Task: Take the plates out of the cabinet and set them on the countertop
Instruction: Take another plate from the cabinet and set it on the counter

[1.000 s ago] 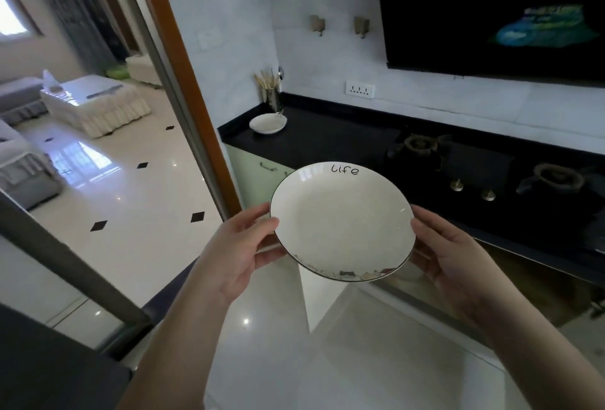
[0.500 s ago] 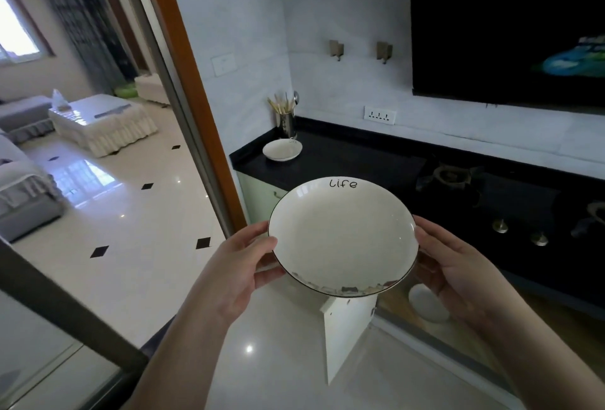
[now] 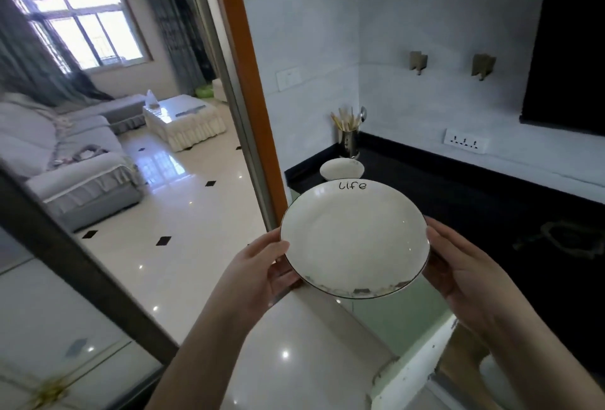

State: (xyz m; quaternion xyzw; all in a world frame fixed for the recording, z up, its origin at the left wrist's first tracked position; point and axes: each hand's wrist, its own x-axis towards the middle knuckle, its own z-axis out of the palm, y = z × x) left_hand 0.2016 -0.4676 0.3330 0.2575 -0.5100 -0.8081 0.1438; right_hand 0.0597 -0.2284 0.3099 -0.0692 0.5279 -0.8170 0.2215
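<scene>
1. The white plate [image 3: 354, 239], the one with "life" lettered near its far rim, is carried in the air in front of the person, roughly level, short of the black table [image 3: 458, 187] and not yet over it.
2. The left hand [image 3: 262, 274] grasps the plate's left edge, thumb lying on the rim and fingers tucked beneath; the right hand [image 3: 458, 265] cradles the right edge the same way. Both are closed on the plate, neither slack.
3. A second plate [image 3: 342, 169] already rests on the table in the corner, just in front of a steel utensil holder [image 3: 349, 144] with chopsticks standing in it.
4. As I read it, this is the carrying step, with the set-down still to come.
5. To do it well, I would keep the plate flat and bring it over the table before lowering, so the near rim clears the table's edge.
6. A bare stretch of table lies beside the resting plate; setting down there avoids a clash of rims and keeps clear of the utensil holder.
7. Fingers under the rim should slide out only once the base sits flat, one hand after the other.
8. The open cabinet door [image 3: 409, 373] hangs low near the person's right; worth minding on stepping in.
</scene>
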